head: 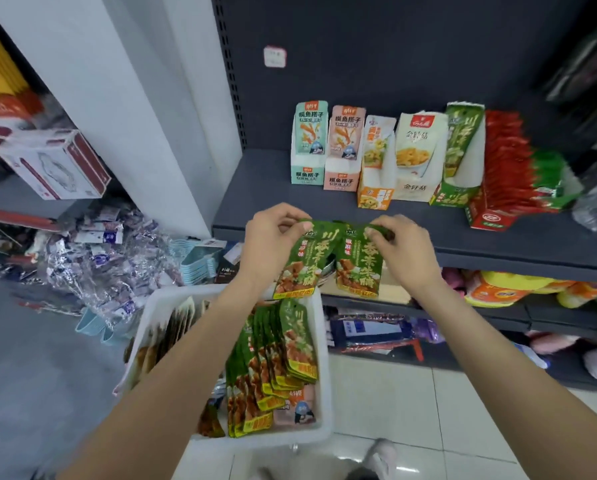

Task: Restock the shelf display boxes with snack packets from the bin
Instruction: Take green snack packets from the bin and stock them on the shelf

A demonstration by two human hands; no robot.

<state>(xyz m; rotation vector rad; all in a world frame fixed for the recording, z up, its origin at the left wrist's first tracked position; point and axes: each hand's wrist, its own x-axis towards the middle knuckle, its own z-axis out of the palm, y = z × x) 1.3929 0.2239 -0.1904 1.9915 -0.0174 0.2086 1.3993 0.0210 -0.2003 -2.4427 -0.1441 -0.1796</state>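
You hold two green packets (pixel 328 261) with yellow lettering; the bin (pixel 172 299) is white, the shelf (pixel 480 237) dark grey, its boxes (pixel 380 157) mint, pink, orange, cream, green, red.

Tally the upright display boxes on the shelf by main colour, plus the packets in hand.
Teal display box: 1
Pink display box: 1
Orange display box: 1
White display box: 1
Green display box: 1
Green packets held: 2, left packet, right packet
Total: 7
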